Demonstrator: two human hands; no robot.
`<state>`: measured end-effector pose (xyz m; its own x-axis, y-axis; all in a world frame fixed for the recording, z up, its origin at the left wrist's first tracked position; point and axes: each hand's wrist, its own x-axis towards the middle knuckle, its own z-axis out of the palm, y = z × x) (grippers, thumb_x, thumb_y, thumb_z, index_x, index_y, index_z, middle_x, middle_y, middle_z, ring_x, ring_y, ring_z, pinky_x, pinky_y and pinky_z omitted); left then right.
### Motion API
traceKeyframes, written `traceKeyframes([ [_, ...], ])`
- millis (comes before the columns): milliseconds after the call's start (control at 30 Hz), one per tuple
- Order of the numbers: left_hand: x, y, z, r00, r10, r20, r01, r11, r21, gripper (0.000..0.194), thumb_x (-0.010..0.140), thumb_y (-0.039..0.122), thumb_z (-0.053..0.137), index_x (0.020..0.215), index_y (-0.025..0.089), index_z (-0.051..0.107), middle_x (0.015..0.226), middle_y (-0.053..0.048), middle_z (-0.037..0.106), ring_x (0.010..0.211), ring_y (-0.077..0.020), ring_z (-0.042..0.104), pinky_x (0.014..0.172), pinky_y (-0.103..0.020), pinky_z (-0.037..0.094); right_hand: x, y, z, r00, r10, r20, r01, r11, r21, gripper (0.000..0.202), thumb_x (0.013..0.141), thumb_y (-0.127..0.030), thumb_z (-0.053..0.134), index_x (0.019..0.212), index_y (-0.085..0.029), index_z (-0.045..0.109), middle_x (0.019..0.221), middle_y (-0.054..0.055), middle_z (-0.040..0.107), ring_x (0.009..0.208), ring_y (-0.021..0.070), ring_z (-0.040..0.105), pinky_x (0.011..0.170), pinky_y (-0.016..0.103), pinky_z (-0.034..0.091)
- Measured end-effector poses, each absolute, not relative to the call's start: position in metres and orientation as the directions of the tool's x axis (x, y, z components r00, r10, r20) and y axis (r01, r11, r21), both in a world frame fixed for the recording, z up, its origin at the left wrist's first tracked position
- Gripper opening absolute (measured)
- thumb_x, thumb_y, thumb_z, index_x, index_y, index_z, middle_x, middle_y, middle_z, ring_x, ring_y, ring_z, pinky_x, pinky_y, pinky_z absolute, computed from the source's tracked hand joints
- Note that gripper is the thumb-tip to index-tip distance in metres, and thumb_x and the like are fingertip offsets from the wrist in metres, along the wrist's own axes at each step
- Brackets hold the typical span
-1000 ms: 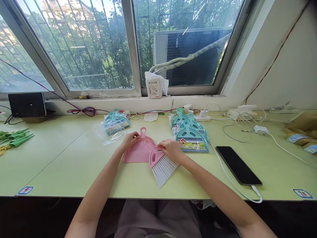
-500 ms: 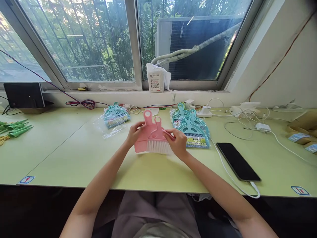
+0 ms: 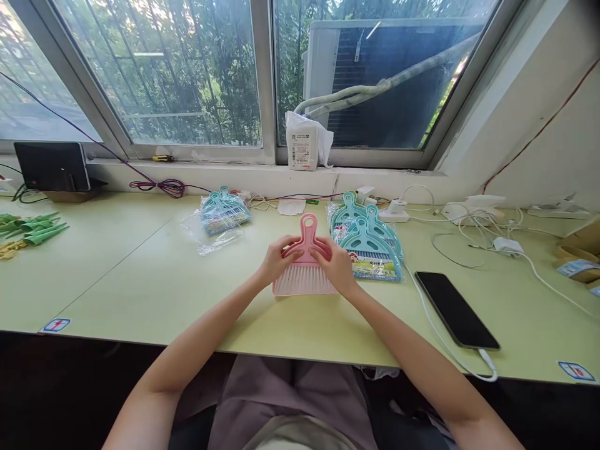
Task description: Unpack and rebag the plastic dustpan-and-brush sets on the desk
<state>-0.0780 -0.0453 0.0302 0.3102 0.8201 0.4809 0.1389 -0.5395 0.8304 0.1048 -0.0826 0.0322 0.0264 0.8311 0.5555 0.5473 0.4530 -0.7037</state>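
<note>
Both my hands grip a small pink brush and dustpan, pressed together over the table. The pink hand brush [image 3: 308, 256] lies in front, its white bristles pointing down toward me. Behind it the pink dustpan [image 3: 308, 219] is mostly hidden, and the two handles line up at the top. My left hand [image 3: 280, 257] is closed on the left side, thumb on the brush. On the right side my right hand [image 3: 336, 262] is closed in the same way. Just right of it lie several turquoise brush-and-dustpan sets [image 3: 370, 250] in clear wrapping.
Another turquoise set [image 3: 224, 212] in loose clear plastic lies back left. A black phone [image 3: 457, 309] on a white cable [image 3: 424, 312] sits at right. Tangled cords [image 3: 487, 222] and a cardboard box [image 3: 579, 250] are farther right. Green objects [image 3: 42, 228] and a dark tablet [image 3: 51, 167] stand left.
The brush has shifted from the dustpan's right part to its middle, so the handles now overlap. My left hand has moved right, closer to my right hand. The view has tilted slightly.
</note>
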Motion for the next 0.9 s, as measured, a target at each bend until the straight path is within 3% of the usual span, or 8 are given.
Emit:
traceKeyframes([
  [133,-0.077,-0.046,0.031,0.344,0.862,0.374,0.133,-0.438,0.889,0.042,0.081,0.048,0.065,0.108,0.016,0.065,0.109,-0.009,0.07,0.1,-0.0227,0.065,0.088,-0.035,0.052,0.107,-0.08,0.034,-0.016,0.907,0.421,0.441,0.384,-0.811,0.032,0.083,-0.042,0.067,0.11,-0.025,0.069,0.105,0.006,0.075,0.098,0.0259,0.07,0.087,0.041,0.053],
  [333,-0.073,-0.054,0.036,0.278,0.902,0.331,0.09,-0.368,0.925,0.044,0.074,0.049,0.07,0.101,0.014,0.065,0.102,-0.01,0.072,0.092,-0.0225,0.067,0.082,-0.036,0.053,0.11,-0.073,0.03,0.04,0.937,0.348,0.25,0.328,-0.911,0.031,0.07,-0.047,0.076,0.091,-0.024,0.075,0.094,0.004,0.077,0.09,0.026,0.07,0.081,0.038,0.055],
  [633,-0.072,-0.061,0.038,0.29,0.862,0.415,0.175,-0.474,0.863,0.033,0.082,0.041,0.063,0.101,0.015,0.063,0.097,-0.008,0.072,0.089,-0.0206,0.068,0.08,-0.033,0.053,0.108,-0.073,0.03,0.079,0.966,0.248,0.077,0.242,-0.967,0.039,0.058,-0.049,0.083,0.082,-0.02,0.074,0.084,0.005,0.076,0.078,0.023,0.069,0.07,0.034,0.054],
  [900,-0.076,-0.058,0.045,0.337,0.834,0.437,0.333,-0.54,0.773,0.028,0.086,0.041,0.057,0.101,0.018,0.06,0.098,-0.005,0.071,0.084,-0.0186,0.067,0.076,-0.032,0.052,0.106,-0.072,0.034,0.021,0.977,0.213,-0.092,0.214,-0.973,0.037,0.056,-0.043,0.086,0.082,-0.021,0.074,0.084,0.003,0.074,0.077,0.0195,0.067,0.074,0.034,0.053],
])
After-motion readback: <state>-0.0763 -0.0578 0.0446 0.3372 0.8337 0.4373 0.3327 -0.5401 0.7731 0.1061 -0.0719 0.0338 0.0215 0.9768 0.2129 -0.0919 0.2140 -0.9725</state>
